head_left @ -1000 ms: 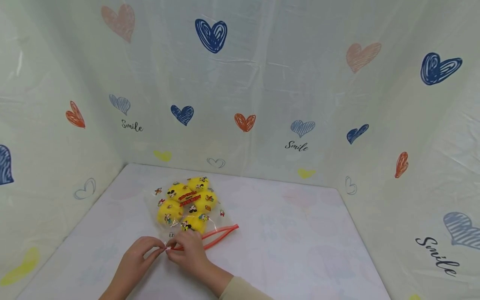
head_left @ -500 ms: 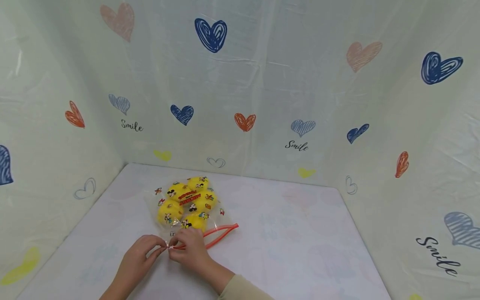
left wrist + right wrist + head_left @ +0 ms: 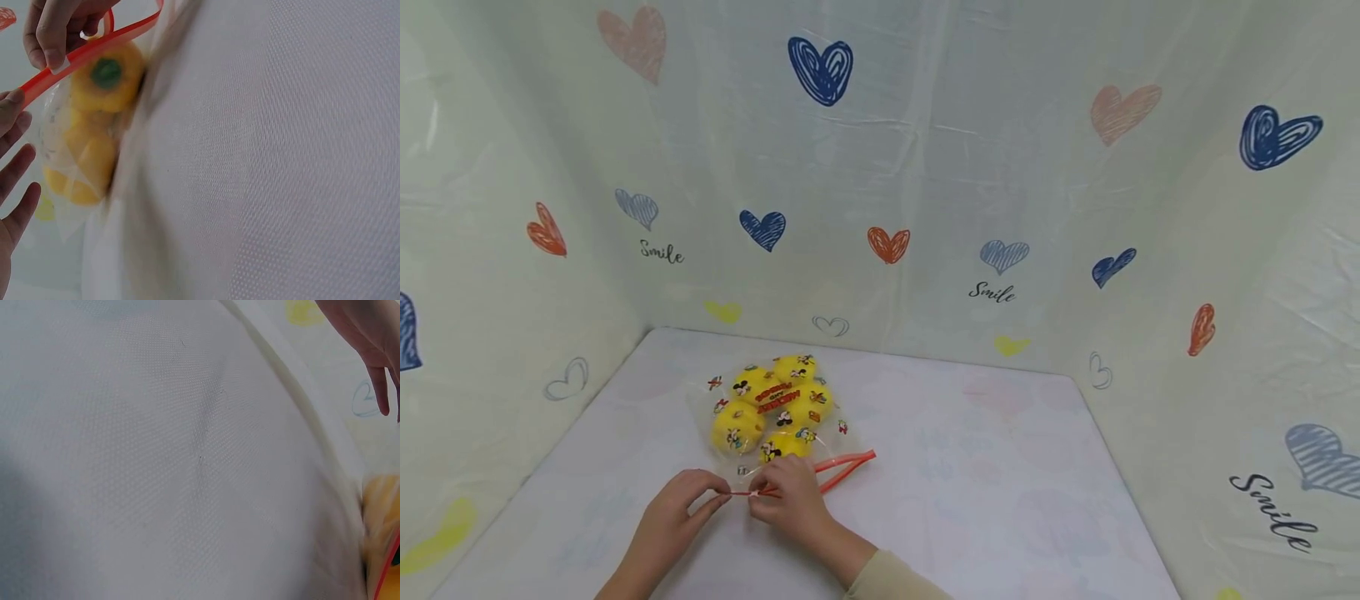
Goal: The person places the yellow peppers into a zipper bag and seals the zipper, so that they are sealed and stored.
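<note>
A clear zip bag [image 3: 846, 429] printed with cartoon characters lies on the table, with several yellow bell peppers [image 3: 737, 427] inside; one shows a green stem end in the left wrist view. Its red zip strip [image 3: 850, 467] runs along the near edge and spreads into a loop at the right. My left hand [image 3: 685, 504] pinches the strip's left end between thumb and fingertips, other fingers spread. Close beside it, my right hand [image 3: 796, 498] pinches the small white slider [image 3: 60, 65] on the strip. A short red stretch shows between the hands.
A white cloth [image 3: 985, 492] covers the table. Pale curtain walls [image 3: 880, 150] printed with hearts and the word Smile stand at the back and both sides.
My right hand has moved a little to the right with the slider, and the gap between the hands has widened. My left hand stays nearly still at the strip's end.
</note>
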A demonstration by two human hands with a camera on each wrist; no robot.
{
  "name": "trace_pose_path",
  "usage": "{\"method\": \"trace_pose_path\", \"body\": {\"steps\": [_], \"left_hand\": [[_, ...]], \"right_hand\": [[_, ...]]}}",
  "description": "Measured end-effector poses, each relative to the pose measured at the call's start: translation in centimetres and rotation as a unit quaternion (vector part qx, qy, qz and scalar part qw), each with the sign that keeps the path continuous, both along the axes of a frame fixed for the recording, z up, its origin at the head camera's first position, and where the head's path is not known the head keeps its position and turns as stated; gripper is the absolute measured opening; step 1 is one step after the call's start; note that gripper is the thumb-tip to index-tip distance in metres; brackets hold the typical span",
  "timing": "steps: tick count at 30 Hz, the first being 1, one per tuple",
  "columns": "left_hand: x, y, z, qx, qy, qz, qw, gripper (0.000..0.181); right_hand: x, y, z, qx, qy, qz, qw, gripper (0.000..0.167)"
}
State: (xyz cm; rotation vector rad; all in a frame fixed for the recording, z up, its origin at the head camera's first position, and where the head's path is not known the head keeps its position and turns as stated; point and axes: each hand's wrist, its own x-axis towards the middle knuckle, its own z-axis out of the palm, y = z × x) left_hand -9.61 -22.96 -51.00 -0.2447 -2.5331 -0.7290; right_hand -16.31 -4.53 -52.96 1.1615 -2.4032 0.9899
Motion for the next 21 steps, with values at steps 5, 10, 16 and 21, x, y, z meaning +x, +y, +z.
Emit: {"method": "trace_pose_path", "body": {"steps": [5, 10, 16, 21], "left_hand": [[-0.3, 0.3, -0.6, -0.013, 0.010, -0.011, 0.9998, 0.038], [-0.2, 0.6, -0.5, -0.020, 0.008, -0.007, 0.9997, 0.038], [-0.7, 0.8, 0.4, -0.031, 0.029, -0.006, 0.9991, 0.038], [-1.2, 0.8, 0.8, -0.031, 0.044, -0.006, 0.9985, 0.037]], "right_hand": [[0.0, 0.0, -0.1, 0.006, -0.008, 0.005, 0.9999, 0.007], [0.1, 0.1, 0.2, 0.018, -0.010, 0.016, 0.9997, 0.006], [-0.6, 0.4, 0.8, 0.037, 0.016, 0.011, 0.9991, 0.005], [-1.5, 0.9, 0.9, 0.050, 0.056, 0.001, 0.9972, 0.005]]}}
